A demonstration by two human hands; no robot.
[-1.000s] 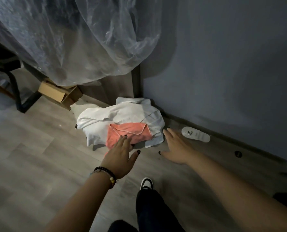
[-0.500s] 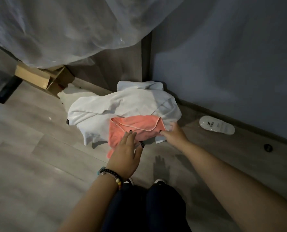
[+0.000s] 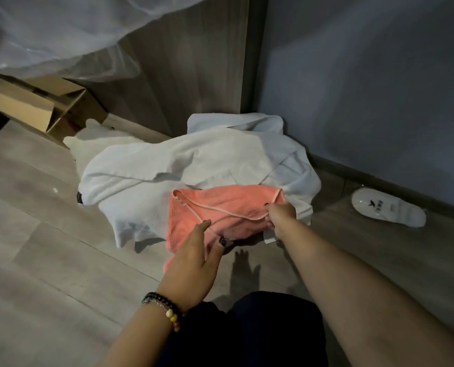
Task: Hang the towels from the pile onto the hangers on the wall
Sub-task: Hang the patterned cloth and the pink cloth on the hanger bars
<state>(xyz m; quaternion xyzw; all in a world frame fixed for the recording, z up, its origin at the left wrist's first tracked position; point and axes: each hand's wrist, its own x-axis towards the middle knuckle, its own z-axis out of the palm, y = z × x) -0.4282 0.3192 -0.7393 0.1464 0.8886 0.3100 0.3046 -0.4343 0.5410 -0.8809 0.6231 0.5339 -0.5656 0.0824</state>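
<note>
Now we have closed in on the pile; our right hand (image 3: pixel 281 217), open a moment ago, pinches the coral towel's (image 3: pixel 220 205) right edge, while our left hand (image 3: pixel 194 263) rests spread on its near side; the towel lies on the white towels (image 3: pixel 167 165) by the wall, ready for lifting.

Unreadable dark logo and marks on the white slipper (image 3: pixel 389 208)
</note>
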